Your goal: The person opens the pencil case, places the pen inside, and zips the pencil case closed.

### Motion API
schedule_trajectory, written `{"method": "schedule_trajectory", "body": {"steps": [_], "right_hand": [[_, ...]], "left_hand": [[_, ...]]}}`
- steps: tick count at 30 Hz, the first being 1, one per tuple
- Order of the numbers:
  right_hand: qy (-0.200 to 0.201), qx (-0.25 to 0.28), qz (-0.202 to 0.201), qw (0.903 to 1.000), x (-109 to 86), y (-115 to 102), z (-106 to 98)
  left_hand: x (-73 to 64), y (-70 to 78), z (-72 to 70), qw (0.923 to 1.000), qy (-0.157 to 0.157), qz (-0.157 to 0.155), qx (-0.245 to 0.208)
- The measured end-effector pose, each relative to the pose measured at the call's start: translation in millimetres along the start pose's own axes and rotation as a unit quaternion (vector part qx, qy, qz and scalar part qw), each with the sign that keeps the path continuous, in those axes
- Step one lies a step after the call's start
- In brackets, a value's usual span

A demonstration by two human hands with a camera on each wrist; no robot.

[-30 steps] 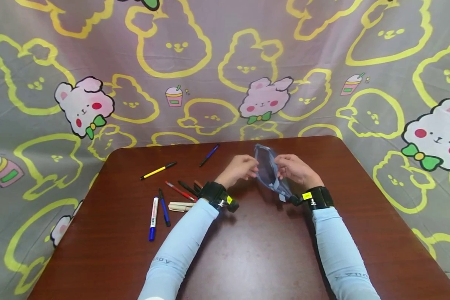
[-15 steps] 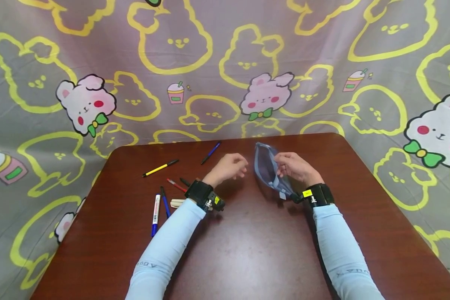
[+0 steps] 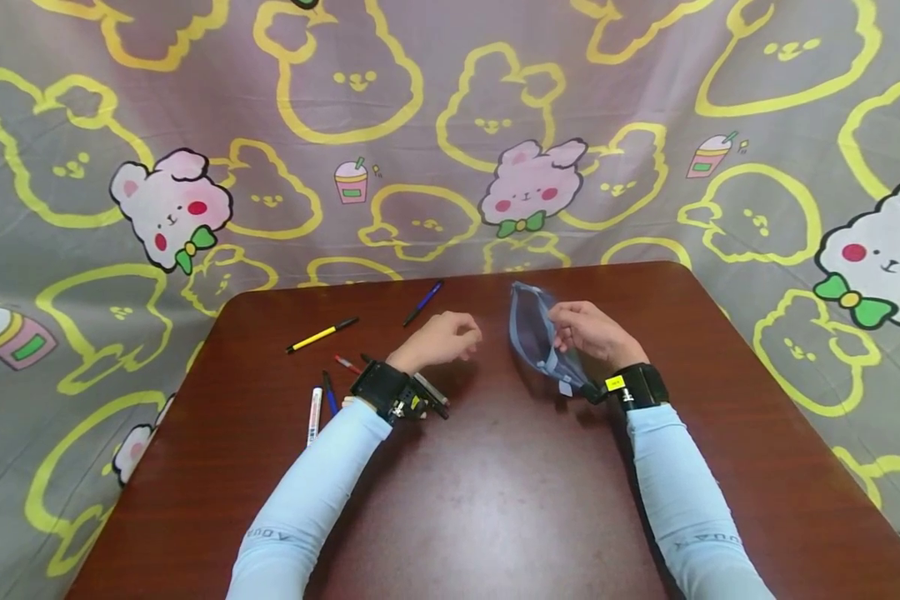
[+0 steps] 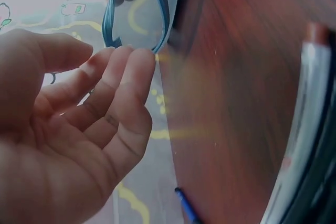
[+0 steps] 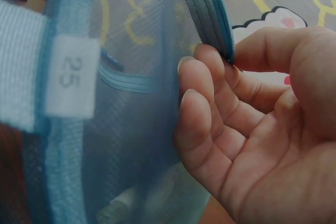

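My right hand (image 3: 591, 335) pinches the zippered edge of a blue-grey mesh pouch (image 3: 521, 327) between thumb and fingers. The pouch's mouth gapes toward the left; in the right wrist view a white tag marked 25 (image 5: 72, 76) shows on its side. Low in the mesh, a pale object (image 5: 118, 207) shows dimly; whether it lies inside or behind cannot be told. My left hand (image 3: 438, 340) hovers left of the pouch, apart from it, fingers loosely bent. In the left wrist view the palm of that hand (image 4: 79, 124) faces the camera, holding nothing.
On the brown table (image 3: 495, 500) lie a yellow pen (image 3: 321, 335), a blue pen (image 3: 423, 304) at the back, a white marker (image 3: 314, 412), another blue pen (image 3: 331, 393) and a red pen (image 3: 347, 363). My left wrist partly covers more pens. A patterned curtain (image 3: 420, 108) surrounds the table.
My left hand has come away from the pouch's edge and moved left. The right hand keeps its hold on the pouch, nearly unmoved.
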State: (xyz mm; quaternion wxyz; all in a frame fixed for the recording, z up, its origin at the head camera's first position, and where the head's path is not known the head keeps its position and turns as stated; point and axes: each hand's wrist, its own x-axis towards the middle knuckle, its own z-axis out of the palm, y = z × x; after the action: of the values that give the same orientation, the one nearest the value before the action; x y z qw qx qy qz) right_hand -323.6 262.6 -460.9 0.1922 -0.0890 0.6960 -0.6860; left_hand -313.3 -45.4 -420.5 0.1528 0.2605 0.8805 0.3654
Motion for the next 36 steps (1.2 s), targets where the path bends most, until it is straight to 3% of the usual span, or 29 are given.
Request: {"method": "schedule_trajectory", "body": {"steps": [7, 17, 25, 32, 36], "right_hand": [[0.002, 0.007, 0.008, 0.9999, 0.5, -1.5, -0.4], [0.008, 0.005, 0.011, 0.9999, 0.9, -2.1, 2.7], [0.007, 0.003, 0.005, 1.0, -0.3, -0.8, 0.6], [0.013, 0.006, 0.006, 0.9999, -0.9, -0.4, -0.4], [0.013, -0.005, 0.004, 0.9999, -0.3, -1.3, -0.2]], "left_hand": [[-11.9, -3.3, -12.0, 0.9946, -0.007, 0.002, 0.103], [-28.9, -11.3, -16.5, 0.9651, -0.034, 0.022, 0.259], [-38.2, -19.1, -16.2, 0.9417, -0.038, 0.017, 0.334], [-42.7, -25.6, -13.7, 0.9215, -0.04, 0.054, 0.382], [-47.0, -26.2, -14.0, 0.9128, -0.059, 0.057, 0.4]]}}
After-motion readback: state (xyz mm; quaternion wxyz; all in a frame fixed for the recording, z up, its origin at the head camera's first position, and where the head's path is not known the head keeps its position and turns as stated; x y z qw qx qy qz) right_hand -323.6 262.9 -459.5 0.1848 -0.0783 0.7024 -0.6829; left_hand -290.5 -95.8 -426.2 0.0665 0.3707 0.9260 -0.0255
